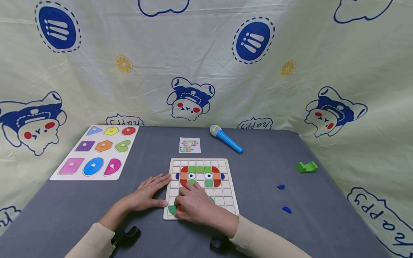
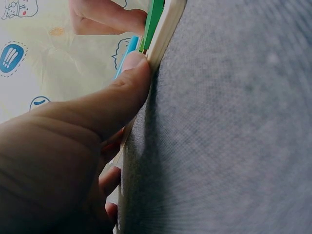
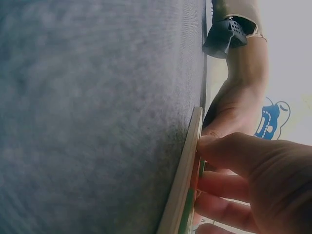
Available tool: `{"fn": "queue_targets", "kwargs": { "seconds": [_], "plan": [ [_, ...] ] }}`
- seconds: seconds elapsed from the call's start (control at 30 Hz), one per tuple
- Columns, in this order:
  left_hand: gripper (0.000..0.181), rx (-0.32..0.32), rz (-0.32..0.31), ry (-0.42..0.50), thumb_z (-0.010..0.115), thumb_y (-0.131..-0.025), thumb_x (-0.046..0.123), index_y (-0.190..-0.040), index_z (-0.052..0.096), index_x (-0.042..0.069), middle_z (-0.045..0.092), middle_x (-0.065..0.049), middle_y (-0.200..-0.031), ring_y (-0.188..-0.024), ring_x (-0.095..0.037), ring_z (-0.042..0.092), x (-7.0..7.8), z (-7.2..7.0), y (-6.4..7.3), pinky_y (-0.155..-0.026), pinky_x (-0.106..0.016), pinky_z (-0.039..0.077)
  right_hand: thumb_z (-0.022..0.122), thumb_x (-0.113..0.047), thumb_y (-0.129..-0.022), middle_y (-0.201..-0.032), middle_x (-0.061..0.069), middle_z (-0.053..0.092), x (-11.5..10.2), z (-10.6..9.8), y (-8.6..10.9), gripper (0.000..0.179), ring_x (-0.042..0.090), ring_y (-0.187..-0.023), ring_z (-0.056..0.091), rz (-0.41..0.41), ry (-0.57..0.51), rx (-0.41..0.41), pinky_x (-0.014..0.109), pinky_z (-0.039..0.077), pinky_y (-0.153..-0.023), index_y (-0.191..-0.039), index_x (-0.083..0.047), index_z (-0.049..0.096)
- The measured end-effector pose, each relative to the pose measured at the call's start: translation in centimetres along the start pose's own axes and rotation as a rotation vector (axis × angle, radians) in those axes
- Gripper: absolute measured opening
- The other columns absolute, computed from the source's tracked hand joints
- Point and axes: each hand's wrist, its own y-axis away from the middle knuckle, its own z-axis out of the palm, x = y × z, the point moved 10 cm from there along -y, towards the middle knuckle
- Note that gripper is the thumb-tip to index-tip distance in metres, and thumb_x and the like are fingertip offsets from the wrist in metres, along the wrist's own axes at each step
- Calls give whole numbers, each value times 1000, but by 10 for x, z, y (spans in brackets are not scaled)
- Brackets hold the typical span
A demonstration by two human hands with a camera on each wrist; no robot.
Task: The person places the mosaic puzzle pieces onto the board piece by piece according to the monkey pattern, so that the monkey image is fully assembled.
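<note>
A cream wooden grid board lies on the table, its upper rows bearing flat red, green, orange and blue pieces and two round eye pieces. My left hand is spread along its left side, thumb and fingertips at the edge. Over the lower part of the board, my right hand curls its fingers and thumb about an orange piece, which they partly hide. Beside that piece, a green rounded piece sits in the lower left corner. In the right wrist view, the right thumb and fingertips are right at the board.
Behind the board lies a small picture card, with a blue toy microphone to its right. A white shape puzzle is at the back left. On the right are a green curved block and blue half-round pieces.
</note>
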Motion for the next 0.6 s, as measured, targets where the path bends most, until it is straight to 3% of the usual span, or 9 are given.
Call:
{"fn": "queue_targets", "kwargs": {
  "seconds": [0.4, 0.6],
  "plan": [
    [81, 14, 14, -8, 65, -85, 45, -148, 30, 10, 27, -11, -156, -144, -40, 18, 1, -1, 1, -111, -64, 10, 67, -38, -82, -90, -9, 59, 0, -4, 3, 17, 10, -89, 47, 11, -14, 35, 27, 35, -77, -93, -27, 72],
    [81, 33, 34, 4, 66, -84, 45, -148, 31, 9, 29, -13, -155, -142, -42, 19, 3, -3, 2, -109, -65, 11, 69, -45, -82, -91, -10, 59, 10, -10, 12, 23, 10, -89, 45, 67, -28, 34, 29, 36, -79, -95, -26, 72]
  ]
}}
